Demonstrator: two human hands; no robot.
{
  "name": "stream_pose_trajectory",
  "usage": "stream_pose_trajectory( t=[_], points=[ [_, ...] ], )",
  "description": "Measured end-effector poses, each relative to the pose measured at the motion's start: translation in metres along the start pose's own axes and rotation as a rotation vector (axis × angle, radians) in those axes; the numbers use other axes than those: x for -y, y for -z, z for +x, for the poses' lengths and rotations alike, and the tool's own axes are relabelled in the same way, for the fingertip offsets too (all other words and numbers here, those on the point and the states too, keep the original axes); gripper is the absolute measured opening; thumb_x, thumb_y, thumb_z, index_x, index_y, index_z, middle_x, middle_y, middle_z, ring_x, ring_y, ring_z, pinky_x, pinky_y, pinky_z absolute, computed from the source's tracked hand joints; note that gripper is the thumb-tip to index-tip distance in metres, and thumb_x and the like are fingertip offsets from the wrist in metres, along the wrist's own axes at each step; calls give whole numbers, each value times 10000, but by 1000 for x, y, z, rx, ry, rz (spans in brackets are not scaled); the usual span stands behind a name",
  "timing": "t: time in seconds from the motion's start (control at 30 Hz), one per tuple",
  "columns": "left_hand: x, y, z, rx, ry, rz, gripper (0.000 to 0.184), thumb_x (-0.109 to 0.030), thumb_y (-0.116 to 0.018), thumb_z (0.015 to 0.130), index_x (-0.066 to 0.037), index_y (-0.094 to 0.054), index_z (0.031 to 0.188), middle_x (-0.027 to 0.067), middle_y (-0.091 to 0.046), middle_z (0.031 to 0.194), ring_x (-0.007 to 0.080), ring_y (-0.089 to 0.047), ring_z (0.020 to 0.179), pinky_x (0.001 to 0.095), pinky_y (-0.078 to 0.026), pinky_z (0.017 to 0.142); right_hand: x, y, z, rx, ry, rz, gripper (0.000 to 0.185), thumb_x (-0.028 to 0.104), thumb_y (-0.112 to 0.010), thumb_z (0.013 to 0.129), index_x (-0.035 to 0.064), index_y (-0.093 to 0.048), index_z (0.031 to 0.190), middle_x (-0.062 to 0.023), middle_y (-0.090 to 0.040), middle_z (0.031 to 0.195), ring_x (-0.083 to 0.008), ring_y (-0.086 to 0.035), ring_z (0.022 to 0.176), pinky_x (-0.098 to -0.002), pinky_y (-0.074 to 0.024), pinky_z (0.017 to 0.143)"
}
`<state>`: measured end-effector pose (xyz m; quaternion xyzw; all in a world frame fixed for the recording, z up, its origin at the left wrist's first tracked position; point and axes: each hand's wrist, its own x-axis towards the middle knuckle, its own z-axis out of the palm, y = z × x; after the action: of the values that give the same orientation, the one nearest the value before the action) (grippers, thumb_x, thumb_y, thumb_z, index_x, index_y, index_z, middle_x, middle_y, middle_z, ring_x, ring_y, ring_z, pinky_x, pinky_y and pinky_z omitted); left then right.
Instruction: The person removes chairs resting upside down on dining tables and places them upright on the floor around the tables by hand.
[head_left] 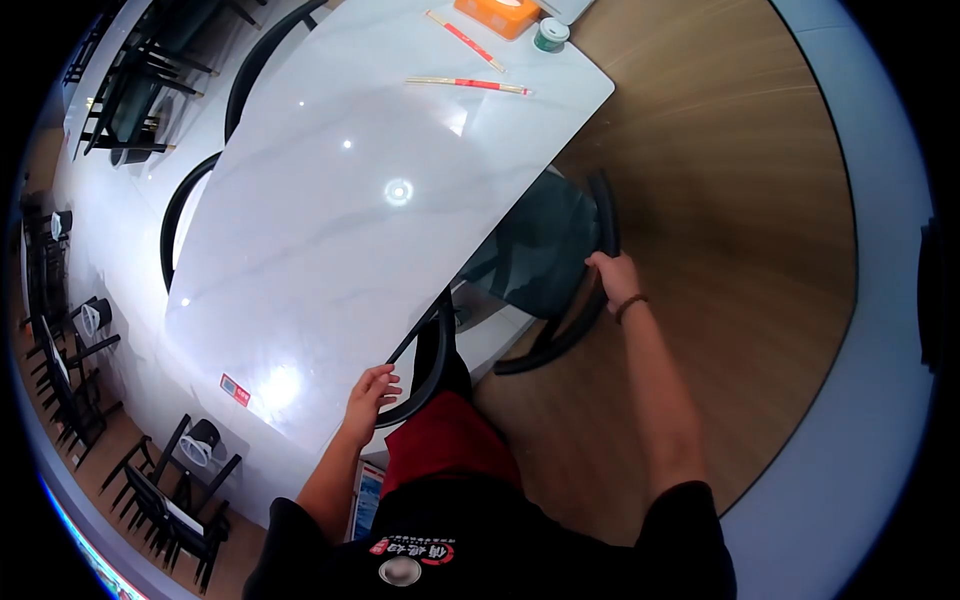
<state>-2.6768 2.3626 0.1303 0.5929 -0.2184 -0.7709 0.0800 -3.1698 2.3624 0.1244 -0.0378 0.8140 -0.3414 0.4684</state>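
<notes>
My right hand (618, 278), with a dark bracelet at its wrist, grips the curved black back rail of a chair (555, 235). This chair has a dark green seat, partly under the white marble-look table (300, 230). Over the table's near edge hovers my left hand (371, 397), its fingers loosely bent and apart, holding nothing that I can see. Close beside it curves the black rail of a second chair (436, 365). Whether the left fingertips touch the table edge, I cannot tell.
Two red-wrapped chopstick packs, one of them a chopstick sleeve (470, 85), lie near an orange tissue box (498, 14) and a lidded cup (551, 34). A red label (235, 390) is on the table. More chairs (175, 500) stand left; a wood-patterned surface (720, 200) lies right.
</notes>
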Motion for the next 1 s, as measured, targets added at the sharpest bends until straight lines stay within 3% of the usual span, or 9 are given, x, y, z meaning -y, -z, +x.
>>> stream_pose_trajectory(
  t=[0.2,0.3,0.4,0.43,0.5,0.57,0.73,0.87,1.0],
  points=[
    [15,-3,-3,-8,-59,197,329,-245,-554,999,-66,-554,1275,59,-619,1088,143,-613,954,276,-472,841,-3,-21,36,64,54,255,144,119,-686,780,17,-586,779,-45,-563,681,-162,-551,636,-327,-435,605],
    [25,-6,-8,61,-88,201,338,-227,-575,990,-62,-543,1283,67,-632,1066,156,-619,943,284,-474,841,-17,-26,58,120,-56,545,252,264,-756,832,87,-583,783,-21,-541,687,-157,-515,584,-319,-428,589],
    [36,9,-4,-13,-101,268,314,-201,-588,984,-53,-559,1259,60,-651,1051,136,-631,918,269,-480,810,-40,-55,55,-197,86,415,460,266,-728,860,12,-521,1182,-126,-586,1149,-270,-563,1080,-404,-431,976],
    [34,9,-11,-5,-98,279,314,-201,-588,984,-53,-559,1259,60,-651,1051,136,-631,918,269,-480,810,-60,-50,48,-207,82,423,460,266,-728,860,12,-521,1182,-126,-586,1149,-270,-563,1080,-404,-431,976],
    [17,7,-15,-27,-135,276,305,-201,-573,989,-50,-560,1254,64,-654,1054,140,-629,919,278,-482,815,-97,-37,44,-56,29,495,715,275,-686,893,-9,-336,1449,-170,-391,1483,-313,-347,1379,-438,-269,1139],
    [17,10,-12,-9,-165,280,302,-201,-569,990,-50,-561,1252,64,-655,1057,138,-627,920,280,-483,816,-128,-11,26,31,-71,501,827,264,-636,927,14,-155,1551,-163,-249,1593,-309,-254,1450,-442,-242,1157],
    [34,7,-10,68,-164,347,301,-206,-591,981,-49,-568,1237,47,-657,1028,124,-622,899,264,-477,786,-212,17,-42,-12,52,309,652,272,-611,962,84,-327,1518,-101,-405,1502,-250,-426,1331,-404,-331,1117],
    [44,-1,-30,135,-203,400,281,-205,-603,974,-47,-594,1206,32,-658,986,111,-610,871,248,-469,758,-331,9,-93,-2,-72,196,419,263,-602,963,55,-554,1324,-96,-638,1198,-214,-626,1035,-360,-521,852],
    [69,14,-61,156,-285,472,278,-202,-605,972,-45,-601,1202,33,-657,988,111,-605,859,251,-471,755,-409,-29,-183,21,-178,290,385,298,-533,974,45,-575,1262,-117,-666,1111,-237,-656,942,-369,-546,784]
  ],
)
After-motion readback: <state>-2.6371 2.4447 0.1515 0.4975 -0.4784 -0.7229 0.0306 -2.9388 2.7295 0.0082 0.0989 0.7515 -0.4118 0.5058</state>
